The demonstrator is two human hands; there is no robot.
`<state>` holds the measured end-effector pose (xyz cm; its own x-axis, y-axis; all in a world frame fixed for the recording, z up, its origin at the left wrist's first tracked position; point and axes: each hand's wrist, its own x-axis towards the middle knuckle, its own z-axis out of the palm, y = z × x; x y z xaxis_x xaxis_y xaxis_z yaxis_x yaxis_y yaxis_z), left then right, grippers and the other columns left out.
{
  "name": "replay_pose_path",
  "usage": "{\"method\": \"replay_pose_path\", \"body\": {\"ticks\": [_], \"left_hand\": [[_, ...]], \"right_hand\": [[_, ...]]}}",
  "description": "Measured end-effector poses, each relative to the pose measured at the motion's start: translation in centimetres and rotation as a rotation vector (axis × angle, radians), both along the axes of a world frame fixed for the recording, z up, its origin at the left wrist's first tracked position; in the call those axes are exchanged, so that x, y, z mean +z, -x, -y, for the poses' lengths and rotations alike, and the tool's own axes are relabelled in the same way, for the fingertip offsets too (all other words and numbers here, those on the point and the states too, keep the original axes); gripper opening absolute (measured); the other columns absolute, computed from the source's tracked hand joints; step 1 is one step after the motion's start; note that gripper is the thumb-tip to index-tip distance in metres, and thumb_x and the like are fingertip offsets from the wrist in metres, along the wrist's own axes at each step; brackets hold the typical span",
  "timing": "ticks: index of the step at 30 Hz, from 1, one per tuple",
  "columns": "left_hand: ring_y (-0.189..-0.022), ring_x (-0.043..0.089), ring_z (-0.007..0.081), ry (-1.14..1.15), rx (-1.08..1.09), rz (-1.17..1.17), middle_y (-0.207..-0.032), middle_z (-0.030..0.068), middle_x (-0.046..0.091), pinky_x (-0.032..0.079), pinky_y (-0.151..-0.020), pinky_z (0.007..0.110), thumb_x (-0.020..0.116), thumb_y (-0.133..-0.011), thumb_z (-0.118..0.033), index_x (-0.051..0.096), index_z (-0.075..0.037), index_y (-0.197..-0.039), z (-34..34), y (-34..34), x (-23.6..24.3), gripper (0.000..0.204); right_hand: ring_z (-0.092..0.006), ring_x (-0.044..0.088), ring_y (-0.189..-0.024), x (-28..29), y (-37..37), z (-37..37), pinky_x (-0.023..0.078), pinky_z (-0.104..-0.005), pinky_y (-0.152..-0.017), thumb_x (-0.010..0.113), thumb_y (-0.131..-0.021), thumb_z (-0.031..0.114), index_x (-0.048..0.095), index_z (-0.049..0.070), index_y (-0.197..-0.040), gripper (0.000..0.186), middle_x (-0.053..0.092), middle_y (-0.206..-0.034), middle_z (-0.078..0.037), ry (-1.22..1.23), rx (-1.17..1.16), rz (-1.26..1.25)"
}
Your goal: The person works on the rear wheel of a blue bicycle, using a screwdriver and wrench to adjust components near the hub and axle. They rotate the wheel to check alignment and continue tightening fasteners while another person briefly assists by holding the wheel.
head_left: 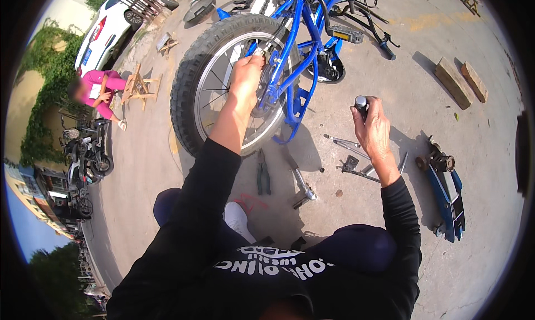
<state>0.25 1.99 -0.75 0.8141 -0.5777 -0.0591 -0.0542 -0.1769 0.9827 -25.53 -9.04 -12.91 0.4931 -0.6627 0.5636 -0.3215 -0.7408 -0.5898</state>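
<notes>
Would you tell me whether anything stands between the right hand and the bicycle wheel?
Yes: the blue frame has tubes beside the bicycle wheel, on the side toward the right hand, partly blocking a straight path.

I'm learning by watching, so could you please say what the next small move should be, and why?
Perhaps bring the dark cylinder in the right hand toward the wheel: the left hand is there, beside the blue frame, while the cylinder is held apart.

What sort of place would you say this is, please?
Probably an outdoor paved yard or roadside serving as a makeshift bicycle repair spot: a blue bicycle stands close by, pliers lie on the sunlit ground, and a white car sits beyond.
</notes>
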Motion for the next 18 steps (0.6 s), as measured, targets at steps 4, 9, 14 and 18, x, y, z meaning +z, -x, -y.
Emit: {"method": "replay_pose_path", "body": {"ticks": [4, 9, 14, 18], "left_hand": [[-0.097, 0.060, 0.0198, 0.021, -0.035, -0.010, -0.107, 0.0143, 0.065, 0.044, -0.089, 0.033, 0.054, -0.100, -0.027, 0.061, 0.007, -0.110, 0.1, 0.1, 0.1, 0.036], [-0.079, 0.058, 0.0124, 0.105, -0.003, -0.007, -0.088, 0.0056, 0.065, 0.046, -0.074, 0.028, 0.052, -0.100, -0.019, 0.065, 0.002, -0.097, 0.6, 0.8, 0.2, 0.025], [-0.080, 0.057, 0.0124, 0.075, 0.029, 0.007, -0.089, 0.0051, 0.065, 0.045, -0.075, 0.028, 0.055, -0.099, -0.019, 0.065, 0.003, -0.098, 0.6, 0.5, 0.0, 0.024], [-0.105, 0.057, 0.0211, -0.018, -0.008, 0.041, -0.112, 0.0166, 0.064, 0.041, -0.095, 0.033, 0.054, -0.100, -0.029, 0.061, 0.007, -0.114, 0.3, 0.6, 0.4, 0.039]], "right_hand": [[-0.0262, 0.070, -0.086, 5.3, 2.6, 1.3, 0.059, -0.0370, -0.075, 0.050, -0.102, 0.020, 0.036, -0.002, -0.123, 0.033, 0.062, -0.109, -0.023, -0.732, 0.249, 0.695], [-0.0392, 0.064, -0.107, 5.7, 0.9, -0.4, 0.057, -0.0452, -0.093, 0.044, -0.102, 0.014, 0.028, 0.001, -0.128, 0.033, 0.046, -0.133, -0.029, -0.763, 0.472, 0.926], [-0.0388, 0.062, -0.110, 5.4, -1.0, -1.0, 0.056, -0.0447, -0.095, 0.044, -0.102, 0.013, 0.028, 0.002, -0.126, 0.031, 0.046, -0.133, -0.028, -0.728, 0.531, 0.898], [-0.0379, 0.063, -0.110, 5.5, -2.0, -1.1, 0.056, -0.0441, -0.095, 0.044, -0.102, 0.013, 0.027, 0.002, -0.127, 0.032, 0.046, -0.133, -0.028, -0.730, 0.559, 0.906]]}}
